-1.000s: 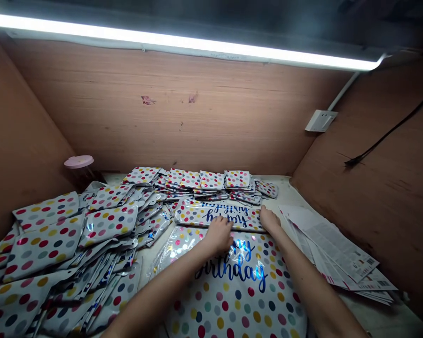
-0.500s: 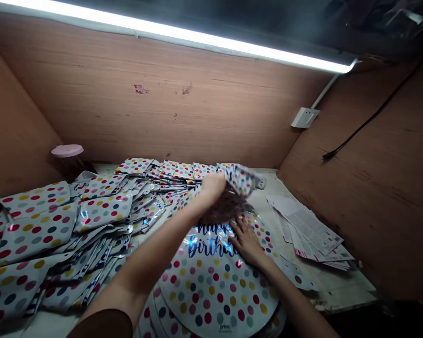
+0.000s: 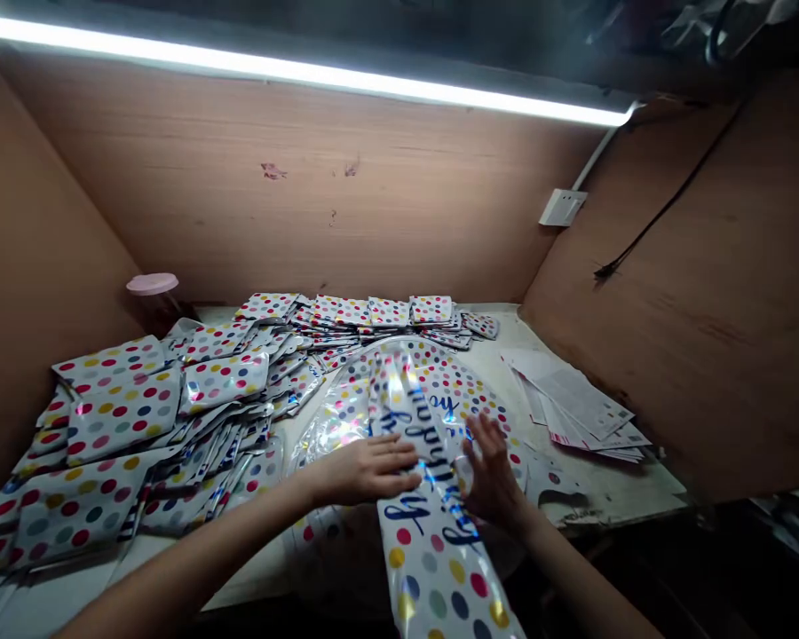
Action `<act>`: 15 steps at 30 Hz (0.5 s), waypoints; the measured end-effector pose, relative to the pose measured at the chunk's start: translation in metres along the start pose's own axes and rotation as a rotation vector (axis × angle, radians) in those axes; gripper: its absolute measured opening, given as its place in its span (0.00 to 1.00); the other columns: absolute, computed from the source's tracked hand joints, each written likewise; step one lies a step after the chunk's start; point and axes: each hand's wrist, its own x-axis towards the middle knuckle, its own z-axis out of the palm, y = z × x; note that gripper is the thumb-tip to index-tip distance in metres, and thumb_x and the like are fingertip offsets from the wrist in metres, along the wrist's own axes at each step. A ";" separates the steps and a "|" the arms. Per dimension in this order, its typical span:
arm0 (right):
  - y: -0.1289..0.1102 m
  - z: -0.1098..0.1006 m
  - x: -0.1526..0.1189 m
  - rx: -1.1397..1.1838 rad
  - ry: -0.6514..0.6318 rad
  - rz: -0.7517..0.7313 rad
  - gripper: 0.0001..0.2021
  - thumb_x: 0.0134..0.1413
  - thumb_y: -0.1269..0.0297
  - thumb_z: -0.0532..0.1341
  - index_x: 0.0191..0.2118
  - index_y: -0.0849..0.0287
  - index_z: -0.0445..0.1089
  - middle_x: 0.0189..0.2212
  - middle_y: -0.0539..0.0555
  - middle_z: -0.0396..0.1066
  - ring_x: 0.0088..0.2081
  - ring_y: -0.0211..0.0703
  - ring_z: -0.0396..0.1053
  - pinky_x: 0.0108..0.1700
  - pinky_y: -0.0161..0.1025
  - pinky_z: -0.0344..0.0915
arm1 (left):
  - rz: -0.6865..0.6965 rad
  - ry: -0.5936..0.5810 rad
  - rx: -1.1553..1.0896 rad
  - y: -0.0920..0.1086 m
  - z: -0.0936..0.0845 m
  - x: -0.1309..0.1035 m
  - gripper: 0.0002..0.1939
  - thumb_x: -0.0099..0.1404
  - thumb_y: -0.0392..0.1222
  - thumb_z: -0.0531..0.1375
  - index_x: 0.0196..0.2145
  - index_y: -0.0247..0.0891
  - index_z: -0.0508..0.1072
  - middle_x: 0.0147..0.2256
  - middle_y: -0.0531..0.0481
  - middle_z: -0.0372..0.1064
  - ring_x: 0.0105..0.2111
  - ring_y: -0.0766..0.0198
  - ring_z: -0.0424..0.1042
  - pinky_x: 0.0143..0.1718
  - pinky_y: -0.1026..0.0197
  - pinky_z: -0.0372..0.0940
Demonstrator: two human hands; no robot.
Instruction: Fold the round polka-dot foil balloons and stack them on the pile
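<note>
The fingers of the left hand (image 3: 373,470) are laid straight over the dotted strip (image 3: 432,559), not closed around it; those of the right hand (image 3: 496,479) are spread at its right edge, where contact cannot be told. The strip is set lengthwise from mid-frame to the bottom edge. Half a second ago, dotted material was held raised by the left hand; handling is thus judged to have passed from lifting to smoothing. Round sheets (image 3: 486,390) are overlapped by its upper end; folded packets (image 3: 123,417) are heaped at left.
</note>
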 end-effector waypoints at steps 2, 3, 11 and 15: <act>-0.022 0.003 -0.016 0.001 -0.035 -0.267 0.25 0.59 0.70 0.54 0.62 0.48 0.57 0.61 0.54 0.58 0.66 0.53 0.45 0.64 0.59 0.48 | 0.000 -0.046 -0.023 0.008 0.037 -0.022 0.18 0.71 0.35 0.48 0.54 0.48 0.68 0.57 0.46 0.64 0.59 0.62 0.60 0.63 0.52 0.52; -0.032 0.005 -0.021 0.014 -0.060 -0.365 0.24 0.61 0.73 0.52 0.61 0.49 0.58 0.60 0.54 0.61 0.64 0.50 0.50 0.63 0.55 0.53 | -0.033 -0.053 -0.025 0.013 0.050 -0.031 0.19 0.71 0.35 0.49 0.55 0.48 0.67 0.57 0.46 0.64 0.60 0.61 0.59 0.63 0.51 0.51; -0.047 0.024 -0.005 0.472 -0.009 0.043 0.11 0.61 0.63 0.52 0.43 0.56 0.70 0.39 0.55 0.76 0.42 0.45 0.74 0.42 0.41 0.71 | -0.854 0.316 -0.377 0.047 0.083 -0.044 0.12 0.65 0.42 0.55 0.44 0.43 0.73 0.39 0.48 0.76 0.38 0.59 0.75 0.41 0.58 0.68; -0.043 0.027 0.035 0.316 -0.029 0.579 0.14 0.64 0.61 0.46 0.33 0.55 0.67 0.29 0.53 0.75 0.31 0.44 0.73 0.32 0.37 0.68 | -1.346 0.506 -0.385 0.043 0.084 -0.019 0.22 0.68 0.43 0.48 0.58 0.38 0.58 0.32 0.49 0.76 0.32 0.57 0.75 0.32 0.60 0.66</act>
